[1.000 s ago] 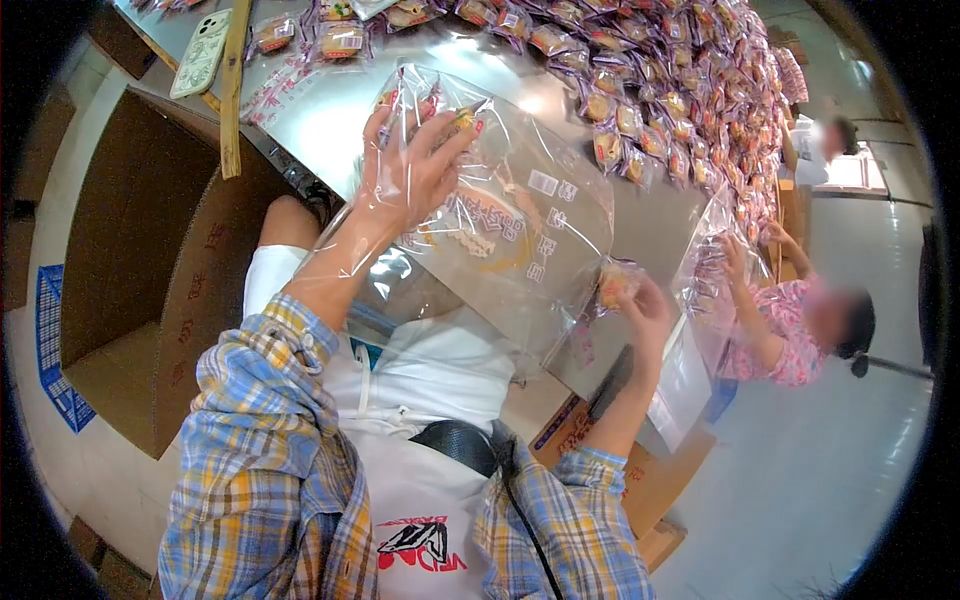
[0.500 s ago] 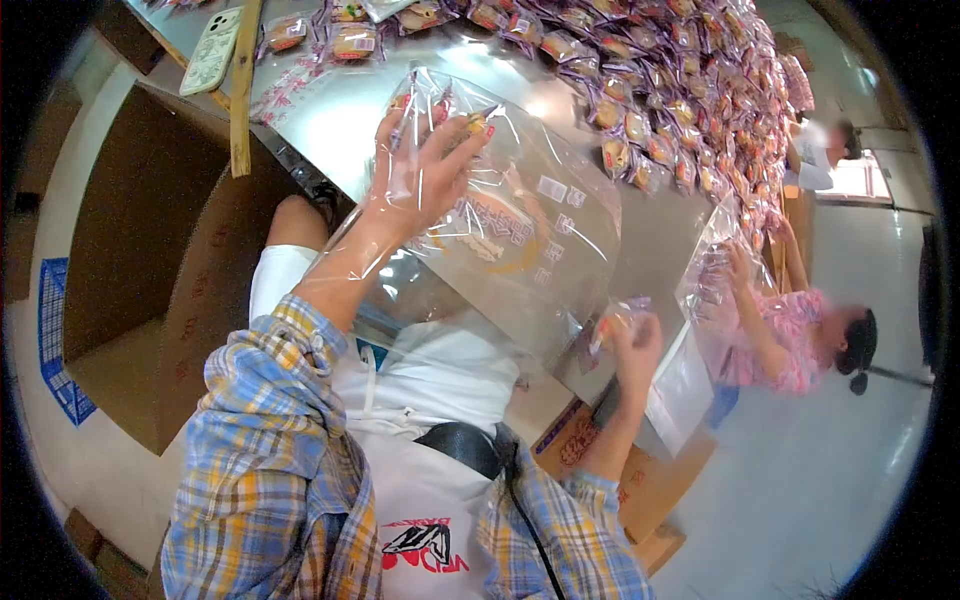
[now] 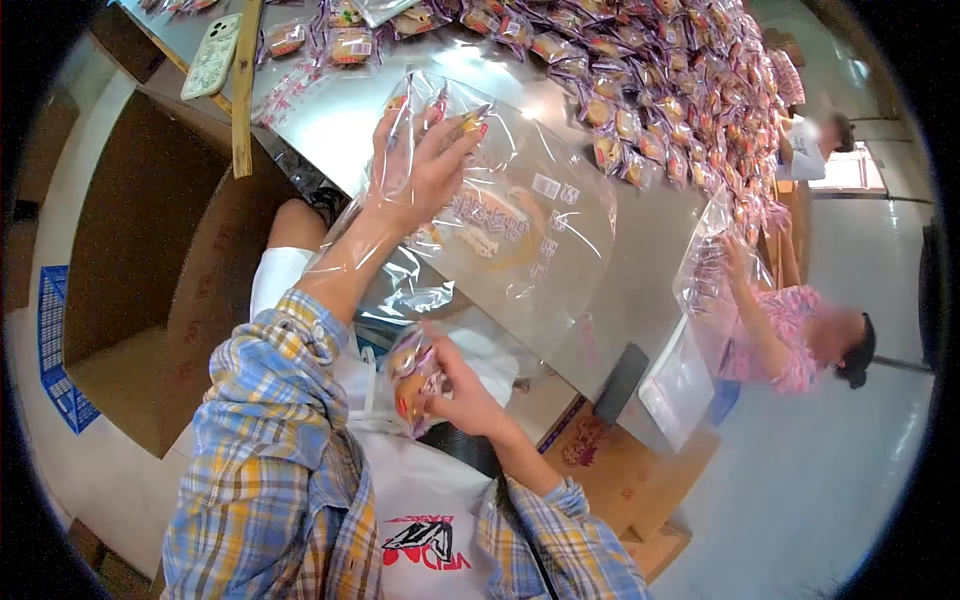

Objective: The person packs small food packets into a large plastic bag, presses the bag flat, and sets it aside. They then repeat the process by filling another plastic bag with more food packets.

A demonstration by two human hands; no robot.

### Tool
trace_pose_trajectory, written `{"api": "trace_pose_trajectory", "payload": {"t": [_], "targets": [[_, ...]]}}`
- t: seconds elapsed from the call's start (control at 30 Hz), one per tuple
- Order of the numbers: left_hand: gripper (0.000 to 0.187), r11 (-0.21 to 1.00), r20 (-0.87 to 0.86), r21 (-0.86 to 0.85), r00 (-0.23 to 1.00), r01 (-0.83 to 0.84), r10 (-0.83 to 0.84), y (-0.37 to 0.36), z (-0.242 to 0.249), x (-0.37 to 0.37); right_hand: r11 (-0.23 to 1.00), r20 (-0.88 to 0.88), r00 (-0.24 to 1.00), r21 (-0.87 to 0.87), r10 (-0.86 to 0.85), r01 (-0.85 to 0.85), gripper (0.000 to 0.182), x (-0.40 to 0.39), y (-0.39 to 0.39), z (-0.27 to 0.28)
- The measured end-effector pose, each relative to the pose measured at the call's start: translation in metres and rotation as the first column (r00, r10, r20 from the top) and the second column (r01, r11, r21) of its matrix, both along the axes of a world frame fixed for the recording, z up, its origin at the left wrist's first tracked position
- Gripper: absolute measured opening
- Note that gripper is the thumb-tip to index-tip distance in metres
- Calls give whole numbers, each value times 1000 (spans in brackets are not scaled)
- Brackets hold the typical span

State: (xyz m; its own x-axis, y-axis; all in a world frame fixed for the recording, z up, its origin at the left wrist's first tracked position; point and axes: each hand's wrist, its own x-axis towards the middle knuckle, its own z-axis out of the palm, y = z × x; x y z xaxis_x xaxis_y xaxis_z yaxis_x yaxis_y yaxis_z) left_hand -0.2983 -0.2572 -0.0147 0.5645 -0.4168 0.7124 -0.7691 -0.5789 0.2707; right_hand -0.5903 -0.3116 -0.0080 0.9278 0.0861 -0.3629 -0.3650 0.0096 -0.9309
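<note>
My left hand (image 3: 420, 165) is inside a large clear plastic bag (image 3: 530, 220) with printing on it, its fingers spread at the bag's far end over the metal table (image 3: 640, 250). Above my lap, my right hand (image 3: 460, 395) grips wrapped snacks (image 3: 408, 385) in clear and purple film, close to the bag's near side. A large heap of similar wrapped snacks (image 3: 660, 100) covers the far right of the table.
A phone (image 3: 212, 56) and a wooden strip (image 3: 243, 90) lie at the upper left. An open cardboard box (image 3: 150, 270) stands at left. Another person (image 3: 770, 330) in pink handles a bag at right; a further person (image 3: 810, 150) is behind. White sheets (image 3: 675, 395) lie nearby.
My right hand has moved left from the table's near edge to above my lap, with wrapped snacks now clearly visible in it. A dark grey block shows where it was. My left hand has barely moved.
</note>
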Motion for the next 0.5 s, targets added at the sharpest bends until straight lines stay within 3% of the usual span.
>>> {"api": "trace_pose_trajectory", "payload": {"t": [0.07, 0.13, 0.2, 0.23, 0.33, 0.37, 0.5], "targets": [[45, 1000, -8, -15, 1000, -2, 2, -1, 6, -3, 992, 41, 992, -38, -121, 123, 92, 15, 2, 28], [44, 1000, -21, -12, 1000, 12, -13, 1, 7, -4, 927, 193, 968, -307, -162, 217, 85, 22, 3, 48], [45, 1000, -33, 6, 999, 24, -24, 0, 0, -2, 759, 429, 901, -564, -65, 324, 76, 25, 0, 52], [45, 1000, -33, -4, 999, 28, -28, 0, 0, -2, 603, 557, 830, -672, 29, 430, 70, 27, -3, 53], [45, 999, -49, 3, 998, 35, -35, 4, 1, -2, 859, 253, 883, -239, -396, 454, 68, 15, 4, 75], [45, 999, -54, 10, 998, 30, -30, 3, 2, -2, 825, 457, 862, -385, -219, 414, 66, 12, -3, 65], [40, 1000, -27, 0, 1000, 6, -6, -1, 2, -3, 689, 402, 915, -676, 45, 263, 60, 16, 11, 102]]}}
